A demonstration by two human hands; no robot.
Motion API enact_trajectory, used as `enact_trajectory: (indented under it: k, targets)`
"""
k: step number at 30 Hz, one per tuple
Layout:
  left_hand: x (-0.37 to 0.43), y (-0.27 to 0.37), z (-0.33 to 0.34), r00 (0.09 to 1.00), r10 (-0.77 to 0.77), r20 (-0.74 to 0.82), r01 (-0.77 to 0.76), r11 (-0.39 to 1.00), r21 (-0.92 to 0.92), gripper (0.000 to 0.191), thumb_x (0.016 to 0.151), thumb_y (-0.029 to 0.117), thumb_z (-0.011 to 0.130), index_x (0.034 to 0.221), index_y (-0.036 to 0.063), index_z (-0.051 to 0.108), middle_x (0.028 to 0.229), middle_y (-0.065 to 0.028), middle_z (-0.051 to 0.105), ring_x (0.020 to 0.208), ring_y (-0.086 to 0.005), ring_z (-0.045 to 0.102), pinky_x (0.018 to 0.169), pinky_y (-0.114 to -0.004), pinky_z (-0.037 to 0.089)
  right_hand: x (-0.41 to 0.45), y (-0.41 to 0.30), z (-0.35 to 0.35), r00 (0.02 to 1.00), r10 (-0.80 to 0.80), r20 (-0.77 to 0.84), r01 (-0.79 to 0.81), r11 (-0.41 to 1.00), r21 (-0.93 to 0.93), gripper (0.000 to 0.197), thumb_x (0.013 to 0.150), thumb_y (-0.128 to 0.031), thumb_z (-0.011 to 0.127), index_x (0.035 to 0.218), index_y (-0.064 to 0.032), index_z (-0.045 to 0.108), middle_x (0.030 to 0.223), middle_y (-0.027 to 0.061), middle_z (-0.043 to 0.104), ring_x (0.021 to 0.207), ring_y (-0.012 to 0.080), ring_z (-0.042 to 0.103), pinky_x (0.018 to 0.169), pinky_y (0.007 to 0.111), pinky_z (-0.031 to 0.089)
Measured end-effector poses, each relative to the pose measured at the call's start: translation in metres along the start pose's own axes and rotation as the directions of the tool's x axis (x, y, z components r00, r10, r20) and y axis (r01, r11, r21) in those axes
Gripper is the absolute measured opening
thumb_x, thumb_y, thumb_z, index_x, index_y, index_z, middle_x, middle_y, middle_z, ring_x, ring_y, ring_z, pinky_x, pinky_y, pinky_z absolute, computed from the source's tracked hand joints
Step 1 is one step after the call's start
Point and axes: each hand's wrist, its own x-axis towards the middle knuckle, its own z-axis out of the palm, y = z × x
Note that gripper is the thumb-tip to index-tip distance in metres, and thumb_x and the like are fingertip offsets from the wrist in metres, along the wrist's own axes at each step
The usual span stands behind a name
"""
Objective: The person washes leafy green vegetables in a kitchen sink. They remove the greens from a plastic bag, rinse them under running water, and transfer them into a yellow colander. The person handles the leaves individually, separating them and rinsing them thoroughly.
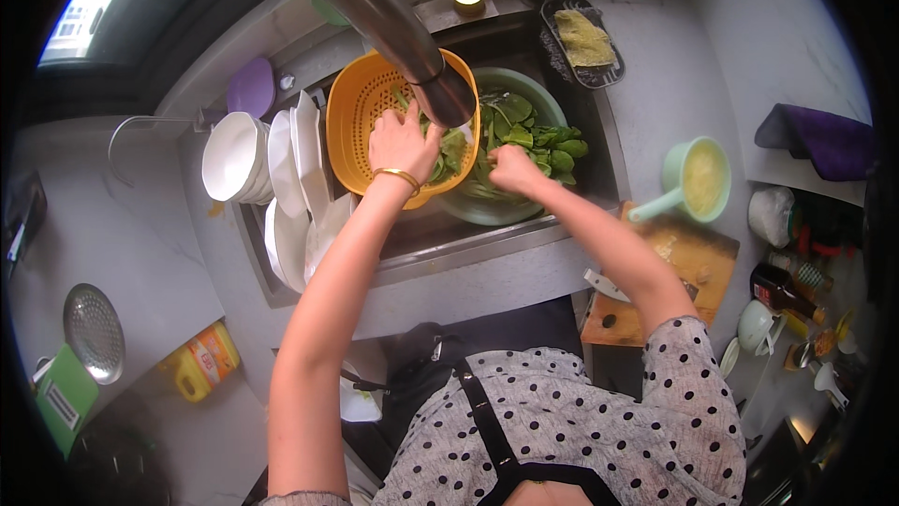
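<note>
A yellow plastic colander point(351, 113) stands in the sink under the faucet point(428, 71), with some leafy greens point(453, 148) inside. My left hand point(404, 144), a gold bangle at its wrist, reaches into the colander; its fingers are spread over the greens, and whether they grip any is hidden. Right beside it, a pale green basin point(551, 95) holds more leafy greens point(562, 148) in water. My right hand point(514, 170) is curled at the basin's left part, closed around some of the greens.
White bowls point(232, 155) and plates point(286, 162) stand left of the colander. A sponge point(583, 39) lies on a black tray behind the basin. To the right are a green-handled pot point(674, 162), a wooden cutting board point(709, 246) and a knife point(605, 285).
</note>
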Motion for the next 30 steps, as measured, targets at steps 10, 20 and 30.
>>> enact_trajectory:
  k: [10,20,30]
  targets:
    - [-0.015,-0.007,-0.014,0.966,-0.136,0.218,0.18,0.964,-0.197,0.028,0.085,0.033,0.054,0.094,0.0098,0.067,0.085,-0.0166,0.066,0.083,-0.0342,0.062,0.074,-0.043,0.048,0.007,0.015,0.07,0.988,0.085,0.127,-0.047,0.961,-0.274,0.019,0.071,-0.016,0.063,0.086,-0.0034,0.065,0.09,0.0183,0.064,0.087,0.0343,0.062,0.073,0.042,0.051]
    - [-0.026,-0.003,-0.012,0.95,-0.054,0.306,0.209,0.84,-0.5,0.032,0.083,0.032,0.059,0.097,0.0044,0.067,0.088,-0.0156,0.067,0.08,-0.028,0.064,0.072,-0.035,0.049,-0.022,-0.007,-0.046,0.996,0.067,0.053,-0.078,0.961,0.264,0.026,0.06,-0.014,0.081,0.083,-0.0042,0.07,0.064,0.0064,0.064,0.054,0.0133,0.055,0.054,0.03,0.045]
    - [-0.015,0.039,-0.021,0.899,-0.051,0.436,0.416,0.417,-0.808,0.031,0.083,0.027,0.066,0.089,-0.0033,0.065,0.077,-0.0028,0.065,0.068,-0.0063,0.055,0.063,-0.022,0.044,-0.035,-0.091,-0.099,0.993,-0.037,-0.109,0.091,0.838,0.538,0.027,0.065,-0.01,0.078,0.086,0.0008,0.067,0.066,0.0001,0.06,0.057,0.0038,0.049,0.053,0.023,0.041]
